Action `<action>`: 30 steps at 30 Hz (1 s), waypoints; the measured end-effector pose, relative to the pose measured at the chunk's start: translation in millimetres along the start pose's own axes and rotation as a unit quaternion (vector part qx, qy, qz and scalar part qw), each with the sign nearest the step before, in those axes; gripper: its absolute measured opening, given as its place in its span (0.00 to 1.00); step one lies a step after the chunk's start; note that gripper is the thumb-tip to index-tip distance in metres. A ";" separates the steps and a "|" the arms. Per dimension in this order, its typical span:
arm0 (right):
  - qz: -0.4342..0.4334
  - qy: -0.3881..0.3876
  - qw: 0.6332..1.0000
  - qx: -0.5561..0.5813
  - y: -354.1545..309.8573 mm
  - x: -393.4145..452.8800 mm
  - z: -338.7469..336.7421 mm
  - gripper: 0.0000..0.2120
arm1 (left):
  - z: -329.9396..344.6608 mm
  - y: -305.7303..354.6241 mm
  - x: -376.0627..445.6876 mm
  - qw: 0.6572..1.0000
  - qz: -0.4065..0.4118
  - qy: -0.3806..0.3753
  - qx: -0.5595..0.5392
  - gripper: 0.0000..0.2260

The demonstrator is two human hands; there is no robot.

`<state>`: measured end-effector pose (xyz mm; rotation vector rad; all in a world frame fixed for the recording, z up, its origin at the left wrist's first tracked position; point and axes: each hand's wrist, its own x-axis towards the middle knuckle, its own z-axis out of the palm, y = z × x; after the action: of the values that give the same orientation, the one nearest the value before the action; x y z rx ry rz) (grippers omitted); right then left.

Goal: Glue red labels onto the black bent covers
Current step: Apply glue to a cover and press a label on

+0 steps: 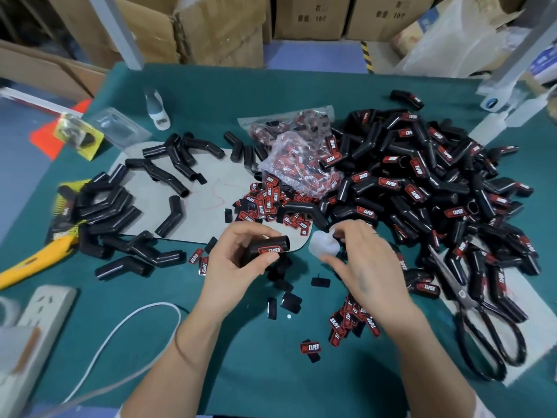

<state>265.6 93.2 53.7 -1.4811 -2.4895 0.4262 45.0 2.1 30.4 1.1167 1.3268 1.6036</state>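
A person is working at a green table (pixel 271 372), seen from above over both bare forearms. The left hand (pixel 232 267) is gripping a black bent cover (pixel 269 247), with fingers curled over it and the thumb pressing along its lower edge. A red label (pixel 269 251) reading "TAPER" is sitting on the cover's upper face, turned toward the camera. The right hand (pixel 361 263) is hovering just beside it, fingers loosely curled around a small translucent white object (pixel 324 247); what that object is cannot be told.

Behind the hands, loose red labels (pixel 265 203) are lying in a heap, spilling from a clear plastic bag (pixel 301 167) of more labels. To the right, a large pile of labelled covers (pixel 437 182) is spreading across the table. To the left, unlabelled black covers (pixel 120 212) are lying scattered, some on a grey sheet (pixel 205 206). A few labels are lying face down near the wrists, and a small stack of labels (pixel 352 322) is sitting under the right forearm.

Large black-handled scissors (pixel 482 333) are lying at the right. A yellow utility knife (pixel 33 263) and a white power strip (pixel 39 315) with its cable (pixel 126 324) are lying at the left. A white bottle (pixel 156 108) is standing at the back left, and cardboard boxes (pixel 310 16) are lining the far side.
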 end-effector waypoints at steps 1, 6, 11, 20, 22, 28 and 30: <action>0.001 0.017 1.000 0.013 -0.1 2.2 4.3 0.16 | -0.2 1.8 -0.3 1.000 0.008 -0.001 0.000 0.15; -0.001 0.058 0.995 0.079 9.7 0.5 13.0 0.11 | 0.2 6.9 0.9 0.998 0.049 0.005 0.039 0.16; 0.071 0.020 0.898 0.433 3.6 -10.2 2.1 0.12 | 1.1 7.8 -1.3 0.998 0.060 0.005 0.032 0.13; 0.062 0.010 0.735 0.675 -12.9 -16.9 -9.2 0.16 | -0.6 7.2 -3.3 0.997 0.062 -0.017 0.030 0.11; 0.078 0.033 0.721 0.688 -11.5 -15.9 -12.7 0.18 | -1.3 7.9 -3.2 0.996 0.073 -0.019 0.040 0.12; 0.064 0.045 0.665 0.743 -4.7 -14.1 -16.4 0.18 | -0.4 7.8 -4.2 0.990 0.119 -0.015 0.076 0.09; 0.066 0.041 0.653 0.753 -5.6 -13.7 -17.7 0.18 | 0.8 7.8 -4.4 0.987 0.131 -0.015 0.090 0.08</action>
<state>273.3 81.0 71.7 -0.7591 -0.9913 1.7558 47.0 -3.1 37.4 1.4695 1.3711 1.6691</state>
